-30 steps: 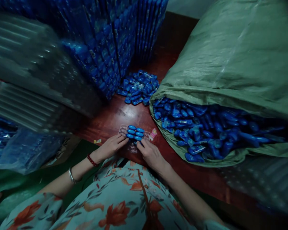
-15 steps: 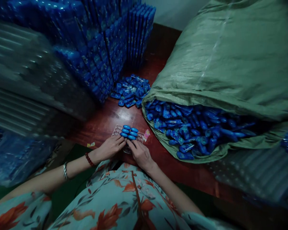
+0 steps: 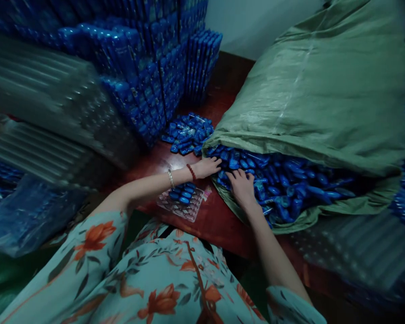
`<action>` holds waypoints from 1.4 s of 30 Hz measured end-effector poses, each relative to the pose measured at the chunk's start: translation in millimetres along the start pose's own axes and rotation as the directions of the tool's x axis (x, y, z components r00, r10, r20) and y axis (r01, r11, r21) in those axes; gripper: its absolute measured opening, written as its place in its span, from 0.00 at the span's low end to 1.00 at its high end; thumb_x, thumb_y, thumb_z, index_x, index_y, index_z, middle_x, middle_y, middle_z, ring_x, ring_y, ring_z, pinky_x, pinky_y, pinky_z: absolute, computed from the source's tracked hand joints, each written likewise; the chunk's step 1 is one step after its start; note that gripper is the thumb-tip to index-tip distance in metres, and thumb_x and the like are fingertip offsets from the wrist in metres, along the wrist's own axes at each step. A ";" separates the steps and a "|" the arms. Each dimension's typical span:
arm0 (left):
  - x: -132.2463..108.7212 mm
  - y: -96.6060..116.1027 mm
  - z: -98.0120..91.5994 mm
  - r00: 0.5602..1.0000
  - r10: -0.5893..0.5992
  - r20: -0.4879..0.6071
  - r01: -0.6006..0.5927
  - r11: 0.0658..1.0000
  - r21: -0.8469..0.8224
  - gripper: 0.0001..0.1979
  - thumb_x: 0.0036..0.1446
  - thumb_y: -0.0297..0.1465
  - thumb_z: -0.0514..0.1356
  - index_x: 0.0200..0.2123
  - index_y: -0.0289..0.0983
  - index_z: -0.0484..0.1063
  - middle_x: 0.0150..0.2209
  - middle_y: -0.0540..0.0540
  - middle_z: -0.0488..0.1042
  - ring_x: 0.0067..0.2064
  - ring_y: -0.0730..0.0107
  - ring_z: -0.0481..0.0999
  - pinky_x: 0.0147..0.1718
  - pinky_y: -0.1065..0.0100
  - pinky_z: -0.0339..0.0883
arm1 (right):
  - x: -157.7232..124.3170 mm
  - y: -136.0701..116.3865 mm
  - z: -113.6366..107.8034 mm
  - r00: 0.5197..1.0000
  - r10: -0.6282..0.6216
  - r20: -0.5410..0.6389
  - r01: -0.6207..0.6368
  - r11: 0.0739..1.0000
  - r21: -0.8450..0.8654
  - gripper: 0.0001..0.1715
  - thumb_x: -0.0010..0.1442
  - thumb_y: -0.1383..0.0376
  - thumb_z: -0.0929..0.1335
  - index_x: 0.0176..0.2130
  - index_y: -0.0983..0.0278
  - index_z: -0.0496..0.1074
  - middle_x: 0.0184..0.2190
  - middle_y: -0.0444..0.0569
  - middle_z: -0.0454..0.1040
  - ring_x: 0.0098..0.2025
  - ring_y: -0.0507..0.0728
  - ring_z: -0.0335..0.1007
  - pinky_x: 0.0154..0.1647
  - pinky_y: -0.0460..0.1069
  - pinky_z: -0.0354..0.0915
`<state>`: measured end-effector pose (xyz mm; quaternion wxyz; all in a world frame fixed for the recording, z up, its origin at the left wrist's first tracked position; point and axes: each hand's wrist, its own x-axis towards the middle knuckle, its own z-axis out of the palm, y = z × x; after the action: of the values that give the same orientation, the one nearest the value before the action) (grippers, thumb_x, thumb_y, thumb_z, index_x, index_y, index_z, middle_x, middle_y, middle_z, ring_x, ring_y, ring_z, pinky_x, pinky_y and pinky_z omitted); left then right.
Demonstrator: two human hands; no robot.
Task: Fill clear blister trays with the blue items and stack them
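1. Green woven sack (image 3: 307, 103) lies on its side on red-brown wooden table (image 3: 216, 222), mouth facing the person, approx. centre-right of view.
2. Sack mouth is full of blue capsule-shaped pieces (image 3: 290, 182), many in clear wrap; they reach the lower lip of the sack.
3. L: left hand (image 3: 207, 167) reaches across to the near-left corner of the sack mouth. Fingers are stretched fairly flat with tips on the pieces. Nothing seen clasped.
4. R: right hand (image 3: 241, 186) is palm-down on the pieces just inside the lip, beside the left hand. Fingers are bent and dug in among the pieces. Cannot tell whether any piece is gripped.
5. Left wrist carries red bead bracelet (image 3: 190, 171) and silver bangle (image 3: 170, 178).
6. Clear blister tray (image 3: 185, 209) sits on the table under the left forearm, near the table edge. A few blue pieces are seated in its far end; remaining cavities look unfilled.
7. Loose heap of blue pieces (image 3: 187, 132) is on the table beyond the hands, touching the sack's left edge.
8. Stacks of filled blue trays (image 3: 148, 67) stand at rear left; stacks of clear trays (image 3: 54, 103) further left, blurred.
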<state>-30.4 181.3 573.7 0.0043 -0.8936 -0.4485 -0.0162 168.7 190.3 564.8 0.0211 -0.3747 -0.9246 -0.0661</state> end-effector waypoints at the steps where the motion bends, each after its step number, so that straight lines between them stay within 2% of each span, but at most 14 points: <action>1: 6.4 -3.4 3.4 0.999 0.022 0.024 -0.022 1.000 -0.006 0.13 0.59 0.21 0.49 0.42 0.31 0.70 0.48 0.34 0.67 0.46 0.59 0.67 0.38 0.63 0.64 | -4.8 0.0 -0.2 0.998 0.007 -0.056 -0.005 0.999 0.034 0.20 0.60 0.73 0.59 0.50 0.64 0.68 0.46 0.55 0.72 0.55 0.62 0.58 0.54 0.62 0.47; 3: 8.0 -10.1 7.7 0.998 0.046 0.048 -0.045 0.999 -0.026 0.12 0.60 0.21 0.49 0.41 0.31 0.71 0.47 0.35 0.68 0.46 0.61 0.68 0.36 0.65 0.65 | -20.8 -4.3 -2.3 0.982 0.061 -0.181 -0.034 0.989 0.147 0.17 0.61 0.70 0.60 0.48 0.63 0.69 0.47 0.53 0.72 0.57 0.62 0.57 0.58 0.64 0.42; 5: -1.3 -16.4 8.5 0.998 0.053 0.042 -0.051 0.998 -0.049 0.15 0.59 0.19 0.49 0.45 0.32 0.69 0.51 0.36 0.67 0.47 0.62 0.69 0.37 0.66 0.65 | -41.9 -16.8 -6.2 0.966 0.117 -0.232 -0.029 0.936 0.350 0.16 0.62 0.68 0.60 0.48 0.62 0.68 0.48 0.52 0.71 0.56 0.61 0.60 0.59 0.62 0.47; 7: -17.9 -20.4 6.2 1.000 0.021 -0.020 -0.022 0.995 -0.099 0.18 0.58 0.18 0.48 0.49 0.34 0.66 0.56 0.38 0.63 0.49 0.64 0.69 0.41 0.66 0.65 | -63.3 -38.4 -10.5 0.983 0.121 -0.141 -0.014 0.806 0.592 0.15 0.63 0.66 0.59 0.49 0.62 0.66 0.48 0.51 0.72 0.51 0.58 0.66 0.53 0.55 0.58; 9: -40.5 -19.3 0.2 0.991 -0.045 -0.123 0.019 0.980 -0.200 0.18 0.59 0.18 0.48 0.50 0.34 0.65 0.59 0.38 0.60 0.51 0.65 0.68 0.46 0.65 0.64 | -80.1 -65.5 -13.6 0.998 0.060 0.033 -0.064 0.639 0.767 0.15 0.63 0.63 0.60 0.50 0.61 0.63 0.43 0.49 0.74 0.43 0.56 0.71 0.43 0.50 0.65; 12: -86.1 -5.3 -16.4 0.957 -0.160 -0.244 0.047 0.910 -0.413 0.14 0.62 0.23 0.48 0.49 0.35 0.66 0.52 0.40 0.67 0.50 0.67 0.69 0.47 0.66 0.65 | -90.9 -101.7 -15.1 0.983 -0.013 0.185 -0.151 0.523 0.839 0.15 0.62 0.60 0.63 0.49 0.60 0.63 0.39 0.47 0.74 0.39 0.55 0.72 0.39 0.48 0.67; 15: -142.1 20.2 -35.4 0.892 -0.367 -0.264 0.156 0.798 -0.582 0.12 0.62 0.29 0.52 0.48 0.35 0.65 0.42 0.43 0.72 0.42 0.70 0.73 0.40 0.71 0.67 | -86.6 -119.0 -14.2 0.992 -0.018 0.125 -0.093 0.568 0.818 0.12 0.63 0.62 0.61 0.47 0.60 0.64 0.40 0.48 0.71 0.42 0.56 0.70 0.42 0.49 0.67; 17: -178.7 40.0 -41.5 0.803 -0.543 -0.246 0.284 0.711 -0.643 0.13 0.60 0.32 0.56 0.47 0.35 0.65 0.39 0.45 0.73 0.38 0.71 0.73 0.36 0.73 0.68 | -80.4 -122.0 -13.2 0.997 -0.023 0.077 -0.046 0.627 0.777 0.15 0.64 0.64 0.60 0.50 0.60 0.64 0.41 0.50 0.70 0.44 0.56 0.69 0.43 0.49 0.67; 20: -219.9 67.4 -33.7 0.671 -0.708 -0.219 0.446 0.622 -0.644 0.11 0.59 0.33 0.56 0.44 0.35 0.67 0.36 0.47 0.73 0.35 0.73 0.73 0.33 0.74 0.67 | -73.3 -124.5 -9.8 0.997 -0.079 0.012 0.048 0.712 0.700 0.17 0.65 0.66 0.59 0.53 0.62 0.62 0.42 0.51 0.70 0.42 0.55 0.69 0.41 0.49 0.67; 22: -233.7 81.1 -19.9 0.648 -0.730 -0.216 0.480 0.612 -0.628 0.09 0.60 0.32 0.55 0.43 0.36 0.67 0.36 0.47 0.73 0.35 0.72 0.73 0.34 0.72 0.68 | -70.7 -128.1 -6.7 0.988 -0.152 -0.038 0.142 0.774 0.616 0.16 0.64 0.69 0.59 0.51 0.64 0.64 0.40 0.51 0.71 0.40 0.55 0.69 0.40 0.48 0.66; 27: -231.7 91.6 11.7 0.758 -0.592 -0.274 0.372 0.737 -0.564 0.12 0.62 0.26 0.51 0.48 0.37 0.66 0.42 0.42 0.72 0.42 0.67 0.71 0.40 0.65 0.69 | -61.4 -135.3 -10.0 0.959 -0.282 -0.030 0.274 0.897 0.346 0.17 0.60 0.75 0.60 0.48 0.67 0.67 0.34 0.51 0.69 0.36 0.56 0.66 0.37 0.48 0.64; 34: -216.9 83.5 19.3 0.886 -0.359 -0.292 0.236 0.893 -0.382 0.16 0.62 0.23 0.47 0.51 0.34 0.63 0.42 0.39 0.70 0.41 0.66 0.69 0.40 0.64 0.69 | -41.2 -144.6 -37.4 0.902 -0.401 0.162 0.364 0.906 0.217 0.11 0.60 0.74 0.62 0.42 0.66 0.68 0.35 0.50 0.68 0.36 0.56 0.65 0.35 0.48 0.63; 39: -202.8 81.5 8.8 0.973 -0.219 -0.077 0.193 0.948 -0.252 0.12 0.61 0.23 0.46 0.45 0.35 0.66 0.41 0.42 0.69 0.43 0.64 0.68 0.42 0.63 0.68 | -41.5 -159.6 -37.3 0.931 -0.340 0.133 0.319 0.935 0.156 0.11 0.61 0.73 0.60 0.43 0.67 0.67 0.38 0.53 0.69 0.38 0.57 0.65 0.35 0.50 0.63; 42: -192.1 81.4 -0.5 0.989 -0.139 0.052 0.147 0.964 -0.222 0.11 0.60 0.23 0.48 0.42 0.33 0.66 0.38 0.41 0.68 0.41 0.63 0.66 0.41 0.62 0.67 | -46.2 -161.4 -32.8 0.957 -0.276 0.093 0.259 0.953 0.157 0.12 0.62 0.72 0.60 0.44 0.67 0.68 0.37 0.52 0.69 0.39 0.56 0.65 0.36 0.49 0.63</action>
<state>-79.8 -21.3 568.4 -0.1063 -0.8539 -0.5069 -0.0513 89.3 39.2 576.0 -0.0141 -0.2465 -0.9688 0.0198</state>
